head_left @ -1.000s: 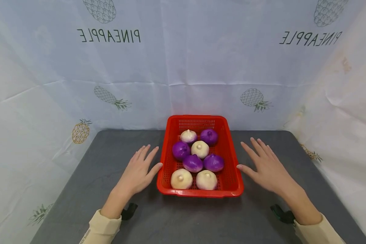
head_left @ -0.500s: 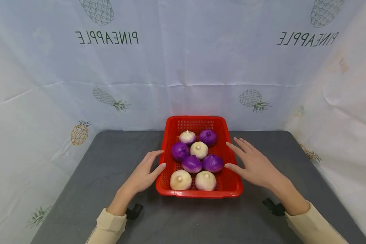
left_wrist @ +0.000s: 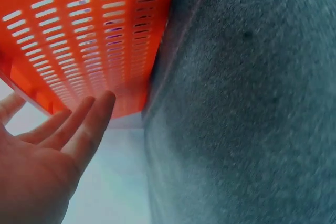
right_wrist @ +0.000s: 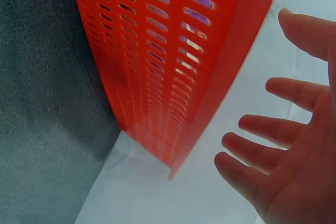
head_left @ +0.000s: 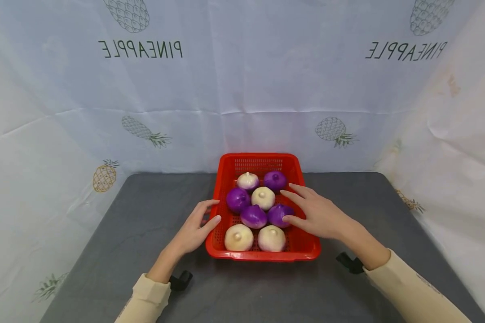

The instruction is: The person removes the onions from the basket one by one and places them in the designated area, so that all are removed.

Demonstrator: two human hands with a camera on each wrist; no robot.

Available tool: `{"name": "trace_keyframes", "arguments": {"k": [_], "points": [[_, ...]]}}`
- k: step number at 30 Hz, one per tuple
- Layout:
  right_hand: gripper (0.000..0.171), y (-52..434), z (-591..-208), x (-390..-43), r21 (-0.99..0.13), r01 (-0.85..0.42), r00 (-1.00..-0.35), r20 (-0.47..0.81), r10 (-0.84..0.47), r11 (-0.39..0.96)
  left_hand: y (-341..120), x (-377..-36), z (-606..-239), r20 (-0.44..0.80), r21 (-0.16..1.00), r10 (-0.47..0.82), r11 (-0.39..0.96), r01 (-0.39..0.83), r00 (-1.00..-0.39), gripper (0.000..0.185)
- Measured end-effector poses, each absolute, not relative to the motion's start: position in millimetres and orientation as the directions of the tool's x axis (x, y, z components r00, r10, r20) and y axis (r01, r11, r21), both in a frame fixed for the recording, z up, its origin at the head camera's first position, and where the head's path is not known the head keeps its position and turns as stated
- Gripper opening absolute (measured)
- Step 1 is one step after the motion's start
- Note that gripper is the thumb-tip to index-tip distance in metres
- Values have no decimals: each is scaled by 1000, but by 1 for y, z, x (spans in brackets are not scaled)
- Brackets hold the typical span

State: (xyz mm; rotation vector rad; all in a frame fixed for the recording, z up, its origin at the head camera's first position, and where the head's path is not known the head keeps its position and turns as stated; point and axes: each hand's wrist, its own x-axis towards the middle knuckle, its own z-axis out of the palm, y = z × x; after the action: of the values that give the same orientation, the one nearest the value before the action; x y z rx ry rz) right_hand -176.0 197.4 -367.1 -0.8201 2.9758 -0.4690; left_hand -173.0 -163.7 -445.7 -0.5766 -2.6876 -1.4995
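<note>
Bright, even light; soft shadows; wide-angle edge bending; blurred, close-up wrist views

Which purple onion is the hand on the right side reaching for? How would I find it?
Find the red basket in the middle of the gray table. Four purple onions lie inside; pick the purple onion nearest the basket's right wall, right by the right hand's thumb. A white onion lies just in front of it.

Three views, one red basket [head_left: 307, 244]
Head looks down from above both hands; wrist cameras sit close at its slotted side walls
</note>
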Motion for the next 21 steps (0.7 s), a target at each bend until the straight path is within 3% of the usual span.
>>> {"name": "trace_keyframes", "arguments": {"k": [8, 21], "points": [[71, 183, -371, -187, -298, -511, -847, 15, -532, 806, -160, -176, -451, 191, 906, 321, 306, 292, -928, 51], [59, 166, -386, -200, -226, -559, -812, -46, -582, 798, -161, -176, -453, 120, 949, 344, 237, 210, -931, 51]]}}
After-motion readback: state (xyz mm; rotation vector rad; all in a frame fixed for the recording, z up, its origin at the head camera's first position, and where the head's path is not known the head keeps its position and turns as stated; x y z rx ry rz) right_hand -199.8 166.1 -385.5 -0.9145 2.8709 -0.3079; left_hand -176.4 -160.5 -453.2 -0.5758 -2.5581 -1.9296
